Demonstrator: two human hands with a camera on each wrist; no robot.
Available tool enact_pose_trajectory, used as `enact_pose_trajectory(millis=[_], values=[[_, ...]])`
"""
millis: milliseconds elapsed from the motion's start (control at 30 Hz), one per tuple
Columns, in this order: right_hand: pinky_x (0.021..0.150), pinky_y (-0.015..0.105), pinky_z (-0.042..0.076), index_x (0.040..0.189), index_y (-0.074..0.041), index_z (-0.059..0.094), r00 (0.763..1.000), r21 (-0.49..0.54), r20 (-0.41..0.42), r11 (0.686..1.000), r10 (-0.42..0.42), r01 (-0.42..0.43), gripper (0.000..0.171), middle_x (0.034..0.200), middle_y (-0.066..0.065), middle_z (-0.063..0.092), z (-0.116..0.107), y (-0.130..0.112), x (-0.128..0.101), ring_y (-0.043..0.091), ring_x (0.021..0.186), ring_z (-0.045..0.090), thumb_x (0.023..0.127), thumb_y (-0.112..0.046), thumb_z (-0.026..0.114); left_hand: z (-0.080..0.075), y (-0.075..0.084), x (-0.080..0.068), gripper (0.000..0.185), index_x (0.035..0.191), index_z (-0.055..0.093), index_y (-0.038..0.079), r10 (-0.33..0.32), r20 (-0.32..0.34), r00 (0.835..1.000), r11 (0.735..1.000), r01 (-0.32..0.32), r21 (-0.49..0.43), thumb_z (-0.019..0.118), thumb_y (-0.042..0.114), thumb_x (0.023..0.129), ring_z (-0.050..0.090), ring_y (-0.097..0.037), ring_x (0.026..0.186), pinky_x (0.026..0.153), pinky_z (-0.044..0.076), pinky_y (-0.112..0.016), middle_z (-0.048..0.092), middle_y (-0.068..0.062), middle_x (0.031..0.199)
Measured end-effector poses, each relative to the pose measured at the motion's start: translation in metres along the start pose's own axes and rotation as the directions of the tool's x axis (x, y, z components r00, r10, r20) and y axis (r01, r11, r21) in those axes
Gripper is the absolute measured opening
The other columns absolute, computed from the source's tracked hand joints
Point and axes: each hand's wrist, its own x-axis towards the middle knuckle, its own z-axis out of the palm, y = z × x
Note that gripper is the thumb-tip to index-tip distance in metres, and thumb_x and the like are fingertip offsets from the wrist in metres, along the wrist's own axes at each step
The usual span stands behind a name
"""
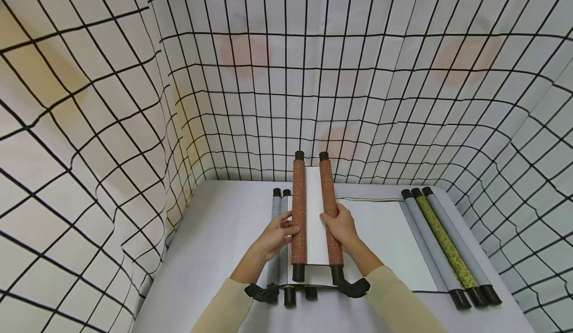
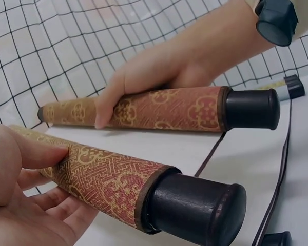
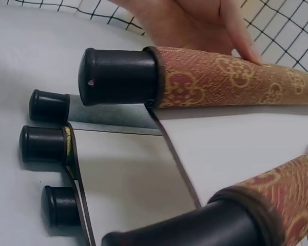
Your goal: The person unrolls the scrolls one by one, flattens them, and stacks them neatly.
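A scroll with red-brown, gold-patterned rollers and black end knobs is held up, a narrow white strip [image 1: 316, 213] showing between its rollers. My left hand [image 1: 270, 236] holds the left roller [image 1: 299, 193] between thumb and fingers; in the left wrist view, the thumb lies on top and the fingers underneath. With my right hand [image 1: 343, 226] I grip the right roller [image 1: 328, 183], the thumb on its inner side. Below this scroll, a spread white sheet [image 1: 389, 243] lies on the table, partly hidden by the scroll and the right arm.
On the right, two grey rollers [image 1: 463, 243] flank a yellow-green patterned one [image 1: 443, 236]. More grey rollers [image 1: 276, 208] lie left of the held scroll, their black knobs [image 3: 49, 105] showing in the right wrist view. Black wire grid [image 1: 286, 94] surrounds the white table [image 1: 201, 253].
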Motion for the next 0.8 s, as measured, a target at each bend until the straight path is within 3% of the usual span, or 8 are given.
enact_pose_trajectory(millis=[300,467,600,800], values=[[0.079,0.039,0.049,0.158,0.003,0.026,1.0,-0.025,-0.022,1.0,-0.006,0.006,0.067,0.134,0.025,0.054,-0.008,-0.002,0.004,0.034,0.108,0.057,0.103,-0.026,0.049,-0.002,0.0,-0.003,0.069,0.16,0.025,-0.005,-0.001,-0.006,1.0,1.0,0.001,0.027,0.06,-0.002,0.101,0.055,-0.023,0.105,0.085,0.05,-0.033,0.05,-0.019,0.128],[0.08,0.043,0.054,0.157,0.001,0.029,0.999,-0.09,-0.034,0.996,0.001,-0.004,0.078,0.131,0.024,0.057,-0.011,0.002,0.002,0.035,0.107,0.062,0.101,-0.039,0.064,-0.001,-0.001,-0.002,0.069,0.16,0.025,-0.005,0.002,0.011,1.0,1.0,-0.002,0.016,0.061,-0.001,0.101,0.056,-0.023,0.104,0.085,0.051,-0.033,0.052,-0.019,0.126],[0.086,0.048,0.053,0.156,0.001,0.032,0.999,-0.115,-0.03,0.993,-0.013,0.009,0.08,0.132,0.024,0.057,-0.016,0.008,0.001,0.037,0.111,0.061,0.097,-0.035,0.072,-0.002,-0.002,-0.001,0.068,0.16,0.026,-0.004,0.003,0.01,1.0,1.0,-0.004,0.019,0.06,-0.001,0.101,0.057,-0.023,0.106,0.086,0.051,-0.034,0.052,-0.02,0.129],[0.08,0.04,0.054,0.158,0.002,0.032,1.0,0.057,0.029,0.998,0.002,-0.004,0.076,0.129,0.023,0.055,-0.026,0.013,0.005,0.031,0.104,0.06,0.097,-0.02,0.073,-0.004,-0.003,-0.002,0.068,0.16,0.026,-0.005,0.005,0.007,1.0,1.0,-0.005,0.018,0.06,-0.002,0.101,0.056,-0.024,0.108,0.088,0.051,-0.035,0.051,-0.021,0.13]])
